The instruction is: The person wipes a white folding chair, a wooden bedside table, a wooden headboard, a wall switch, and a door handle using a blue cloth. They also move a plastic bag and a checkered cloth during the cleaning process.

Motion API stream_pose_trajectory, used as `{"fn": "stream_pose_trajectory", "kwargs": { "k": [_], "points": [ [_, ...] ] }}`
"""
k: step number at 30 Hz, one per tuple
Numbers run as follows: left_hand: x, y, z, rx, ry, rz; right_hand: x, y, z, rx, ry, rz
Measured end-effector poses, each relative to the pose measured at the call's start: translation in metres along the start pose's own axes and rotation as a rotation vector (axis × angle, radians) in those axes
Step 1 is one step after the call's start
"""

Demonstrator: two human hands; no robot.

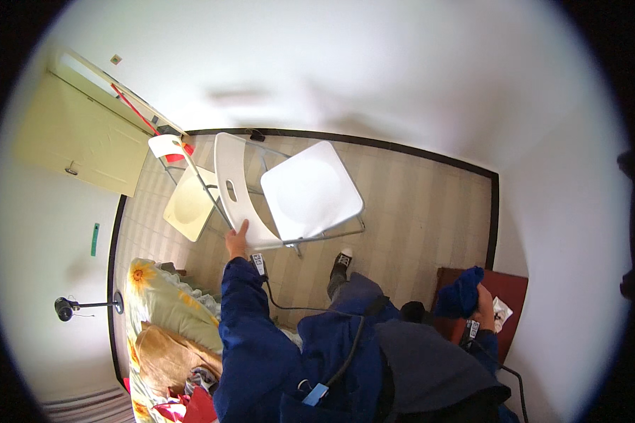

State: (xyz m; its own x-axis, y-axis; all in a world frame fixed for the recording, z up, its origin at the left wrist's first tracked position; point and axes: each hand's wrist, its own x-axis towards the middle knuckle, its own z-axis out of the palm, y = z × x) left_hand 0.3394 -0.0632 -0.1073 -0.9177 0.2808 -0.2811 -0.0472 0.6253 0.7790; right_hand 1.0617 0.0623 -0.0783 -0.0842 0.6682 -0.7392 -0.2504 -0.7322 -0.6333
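Note:
A white folding chair (pixel 314 189) with grey metal legs stands in front of me, its seat turned to the right. My left hand (pixel 238 241) is closed on the edge of its curved backrest, the thumb lying over the top. Off to the right, my right hand (pixel 484 310) holds a bunched dark blue cloth (pixel 461 292). That cloth hangs over a red-brown flat surface (pixel 506 283), where a crumpled white piece (pixel 501 313) lies beside the hand. The right fingers are partly hidden by the cloth.
A second, cream folding chair (pixel 192 204) stands behind and left, near a red broom-like tool (pixel 135 109) and a door (pixel 85 134). A bed with flowered bedding (pixel 169 296) is at my left. Cables (pixel 296 308) run from both wrists.

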Motion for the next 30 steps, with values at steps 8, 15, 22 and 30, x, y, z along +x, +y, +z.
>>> {"fn": "stream_pose_trajectory", "kwargs": {
  "k": [8,15,22,30],
  "points": [
    [0.04,0.065,-0.002,0.195,-0.143,0.379,0.05,-0.026,0.161,-0.046,0.011,0.021],
    [0.173,0.153,0.004,0.348,-0.316,0.603,0.107,-0.04,0.26,-0.132,-0.155,-0.088],
    [0.277,0.176,0.013,0.584,-0.106,0.584,0.109,-0.06,0.305,-0.163,-0.105,-0.043],
    [0.265,0.186,0.055,0.895,0.262,0.636,0.102,-0.065,0.318,-0.453,-0.119,-0.325]
  ]
}}
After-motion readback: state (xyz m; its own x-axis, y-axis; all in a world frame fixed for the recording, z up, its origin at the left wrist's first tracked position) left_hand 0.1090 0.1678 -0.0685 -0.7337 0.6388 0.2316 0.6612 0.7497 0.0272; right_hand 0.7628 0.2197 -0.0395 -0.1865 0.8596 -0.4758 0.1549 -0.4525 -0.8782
